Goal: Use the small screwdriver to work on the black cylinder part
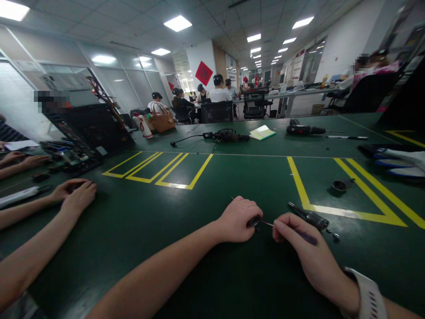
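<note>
My left hand (239, 219) is closed round a dark cylindrical part (254, 221), whose open end faces right. In my right hand (295, 232) is a slim screwdriver (308, 238) with a dark handle. Its thin metal shaft points left and reaches the part's end; whether the tip is inside I cannot tell. Just beyond my right hand lies a dark tool piece (314, 218) with a narrow metal shank. Small metal rings (336, 237) rest beside it. Farther right, a dark cup-shaped housing (341, 184) lies within yellow tape lines.
A co-worker's hands (78, 195) rest on the green table (159, 248) at left. At the back are a corded tool (226, 135), a notepad (262, 132), and a dark power tool (303, 129). Gloves (401, 161) lie at right; a black case (96, 126) stands left.
</note>
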A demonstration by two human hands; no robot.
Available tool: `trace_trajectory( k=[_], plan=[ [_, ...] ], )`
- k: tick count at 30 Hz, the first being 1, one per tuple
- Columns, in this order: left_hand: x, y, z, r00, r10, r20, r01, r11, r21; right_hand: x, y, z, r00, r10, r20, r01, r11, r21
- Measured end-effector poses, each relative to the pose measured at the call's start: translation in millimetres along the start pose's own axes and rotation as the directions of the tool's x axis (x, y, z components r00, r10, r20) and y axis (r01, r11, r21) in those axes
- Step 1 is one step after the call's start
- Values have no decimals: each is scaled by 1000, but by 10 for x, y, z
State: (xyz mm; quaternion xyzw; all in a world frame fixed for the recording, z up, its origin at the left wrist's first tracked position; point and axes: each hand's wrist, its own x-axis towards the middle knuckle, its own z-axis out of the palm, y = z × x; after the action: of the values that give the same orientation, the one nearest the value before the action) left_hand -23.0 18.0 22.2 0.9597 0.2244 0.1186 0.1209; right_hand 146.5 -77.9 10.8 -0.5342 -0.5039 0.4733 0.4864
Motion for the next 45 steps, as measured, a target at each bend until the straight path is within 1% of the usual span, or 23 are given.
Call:
trace_trajectory(
  k=[4, 8, 11, 14, 16, 18, 21, 23, 25, 27, 29, 31, 33, 34, 36, 38, 39, 41, 43, 45],
  plan=[
    [-1, 5, 4, 1000, -13, 9, 13, 1000, 14, -2, 27, -7, 999, -10, -42, 11, 1000, 21],
    [-8, 8, -7, 999, -39, 1, 39, 999, -22, -5, 51, -18, 998, -22, -67, 27, 997, 74],
    [-24, -16, 2, 996, -74, -42, 69, 990, -127, -17, 68, -31, 991, -77, -111, 88, 991, 99],
    [-45, -65, 36, 979, -139, -147, 89, 950, -300, -53, 61, -34, 983, -127, -134, 140, 986, 94],
    [-53, -100, 67, 958, -192, -213, 84, 899, -431, -85, 26, -26, 978, -164, -128, 172, 984, 51],
    [-54, -127, 101, 941, -226, -253, 57, 842, -537, -110, -22, -11, 972, -211, -106, 207, 977, -45],
    [-45, -147, 148, 929, -236, -286, 18, 800, -600, -102, -66, 16, 958, -284, -49, 270, 943, -196],
    [-35, -156, 179, 915, -256, -312, 23, 805, -593, -63, -55, 30, 953, -304, -11, 291, 922, -256],
    [-21, -171, 205, 883, -303, -358, 56, 825, -562, -14, -21, 39, 964, -266, 4, 255, 920, -296],
    [-5, -189, 221, 827, -364, -428, 111, 853, -510, 23, 16, 48, 982, -188, 20, 184, 930, -317],
    [11, -202, 223, 772, -401, -493, 171, 878, -447, 39, 44, 61, 990, -128, 64, 142, 934, -327],
    [23, -202, 213, 740, -400, -540, 213, 902, -376, 36, 65, 82, 981, -116, 155, 164, 923, -347],
    [26, -189, 202, 734, -373, -568, 230, 923, -308, 25, 86, 106, 959, -136, 248, 225, 897, -380],
    [24, -181, 198, 733, -360, -577, 238, 931, -278, 20, 96, 118, 949, -144, 279, 250, 883, -397],
    [14, -166, 198, 738, -346, -580, 261, 938, -228, 13, 107, 137, 946, -142, 291, 261, 866, -426],
    [-2, -149, 200, 754, -346, -558, 283, 938, -199, 7, 96, 147, 960, -112, 255, 220, 869, -444],
    [-11, -138, 200, 769, -344, -538, 284, 939, -195, 4, 81, 150, 968, -103, 230, 199, 872, -447],
    [-30, -102, 188, 822, -310, -478, 252, 950, -183, -5, 37, 152, 977, -92, 192, 172, 876, -451],
    [-49, -50, 161, 887, -242, -393, 190, 968, -166, -14, -8, 150, 982, -65, 177, 140, 877, -459],
    [-63, 3, 127, 935, -171, -310, 129, 980, -151, -15, -34, 148, 984, -30, 177, 109, 882, -458]
  ],
)
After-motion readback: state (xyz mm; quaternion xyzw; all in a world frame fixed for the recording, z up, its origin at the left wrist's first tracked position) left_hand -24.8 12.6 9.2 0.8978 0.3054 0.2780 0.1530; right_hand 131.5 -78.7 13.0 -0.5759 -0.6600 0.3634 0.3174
